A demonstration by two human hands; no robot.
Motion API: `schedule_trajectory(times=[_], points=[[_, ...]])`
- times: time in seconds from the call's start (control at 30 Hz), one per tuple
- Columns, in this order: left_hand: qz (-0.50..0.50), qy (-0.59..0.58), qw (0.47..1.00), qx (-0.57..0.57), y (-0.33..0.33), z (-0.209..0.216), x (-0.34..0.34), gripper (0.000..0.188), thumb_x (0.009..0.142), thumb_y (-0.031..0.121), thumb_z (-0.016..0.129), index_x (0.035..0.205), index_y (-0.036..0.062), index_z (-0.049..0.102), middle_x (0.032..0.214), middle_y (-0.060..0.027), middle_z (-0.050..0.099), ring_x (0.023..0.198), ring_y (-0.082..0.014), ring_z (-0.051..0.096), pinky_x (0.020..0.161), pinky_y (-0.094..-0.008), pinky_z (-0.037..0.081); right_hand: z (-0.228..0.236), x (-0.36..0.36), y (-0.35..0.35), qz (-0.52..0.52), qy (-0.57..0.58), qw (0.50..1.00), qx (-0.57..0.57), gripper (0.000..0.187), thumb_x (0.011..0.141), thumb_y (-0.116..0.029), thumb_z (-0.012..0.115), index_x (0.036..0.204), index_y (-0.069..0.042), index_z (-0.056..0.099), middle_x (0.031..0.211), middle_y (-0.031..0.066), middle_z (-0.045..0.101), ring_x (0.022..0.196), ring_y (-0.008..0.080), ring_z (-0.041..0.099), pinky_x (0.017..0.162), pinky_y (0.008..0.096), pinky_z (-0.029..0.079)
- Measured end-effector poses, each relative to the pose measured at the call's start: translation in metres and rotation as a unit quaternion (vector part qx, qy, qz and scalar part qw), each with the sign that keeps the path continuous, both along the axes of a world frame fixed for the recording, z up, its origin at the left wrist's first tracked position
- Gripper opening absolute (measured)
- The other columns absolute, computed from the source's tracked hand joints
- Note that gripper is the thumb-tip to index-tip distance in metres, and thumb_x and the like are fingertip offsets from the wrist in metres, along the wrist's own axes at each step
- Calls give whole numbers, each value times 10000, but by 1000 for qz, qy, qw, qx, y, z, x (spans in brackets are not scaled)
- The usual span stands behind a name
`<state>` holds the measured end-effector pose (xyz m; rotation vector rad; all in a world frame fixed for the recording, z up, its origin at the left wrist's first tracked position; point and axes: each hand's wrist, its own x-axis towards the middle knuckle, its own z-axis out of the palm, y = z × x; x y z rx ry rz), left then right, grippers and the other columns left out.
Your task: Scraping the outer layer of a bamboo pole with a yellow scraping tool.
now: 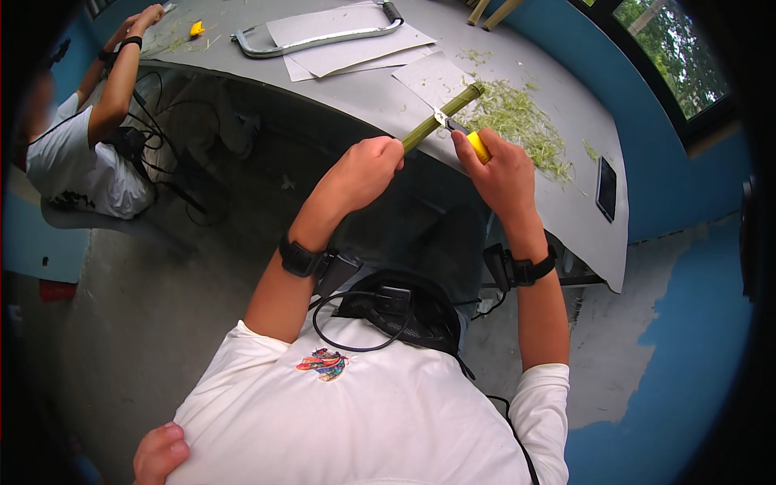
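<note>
My left hand [360, 178] is wrapped round the near end of a green bamboo stick [422, 133]. The stick slants up and away to the right, its far end over the edge of the grey table. My right hand [503, 167] is closed on the yellow handle of a utility knife [478, 146]. The knife's blade lies against the bamboo around the middle of its visible length. Thin green shavings [517, 121] are heaped on the table just beyond the knife and the stick's far end.
On the grey table [356, 105] a hacksaw [323, 47] lies over white paper sheets [347, 61]. A black phone [606, 190] rests near the right edge. A small yellow object [196, 29] lies far left, near a seated person [93, 153]. Another hand [160, 454] shows at lower left.
</note>
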<state>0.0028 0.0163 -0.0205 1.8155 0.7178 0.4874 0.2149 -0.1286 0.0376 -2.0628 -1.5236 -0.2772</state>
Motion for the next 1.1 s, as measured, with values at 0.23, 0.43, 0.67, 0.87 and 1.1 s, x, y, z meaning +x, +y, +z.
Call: schedule_trajectory(times=[0.23, 0.43, 0.67, 0.87, 1.1], points=[[-48, -22, 998, -21, -3, 12, -13, 417, 1178, 339, 495, 1128, 2, 735, 826, -10, 620, 716, -102, 569, 683, -293, 502, 2, 1, 0, -5, 15, 1000, -7, 638, 1068, -613, 725, 781, -50, 641, 638, 186, 639, 626, 439, 682, 591, 527, 506], [-50, -34, 994, -86, -8, 18, -23, 525, 1216, 485, 530, 1165, 2, 728, 829, 1, 608, 663, -84, 595, 625, -276, 524, 3, 2, 0, -7, 22, 1000, -12, 638, 1066, -613, 726, 779, -48, 654, 646, 193, 647, 636, 445, 685, 599, 534, 510], [-11, 99, 993, -56, 0, 17, -25, 594, 1214, 558, 504, 976, 34, 650, 828, -4, 582, 668, -91, 547, 611, -290, 501, 4, 2, 1, -16, 24, 999, -20, 639, 1065, -618, 722, 790, -44, 666, 648, 199, 648, 646, 450, 688, 604, 538, 514], [-37, 14, 994, -100, -8, 10, -35, 495, 1221, 488, 499, 1052, 53, 663, 853, 13, 554, 782, -81, 517, 683, -272, 475, 2, 3, 2, -21, 18, 999, -19, 641, 1068, -622, 713, 794, -44, 670, 655, 200, 652, 649, 450, 689, 608, 542, 515], [-47, -54, 997, 42, -2, 1, -30, 426, 1225, 417, 528, 1113, 41, 696, 810, 27, 543, 720, -75, 519, 657, -284, 481, 9, -5, 0, -15, 4, 999, -29, 633, 1047, -615, 741, 782, -46, 660, 667, 192, 659, 656, 431, 687, 609, 517, 517]])
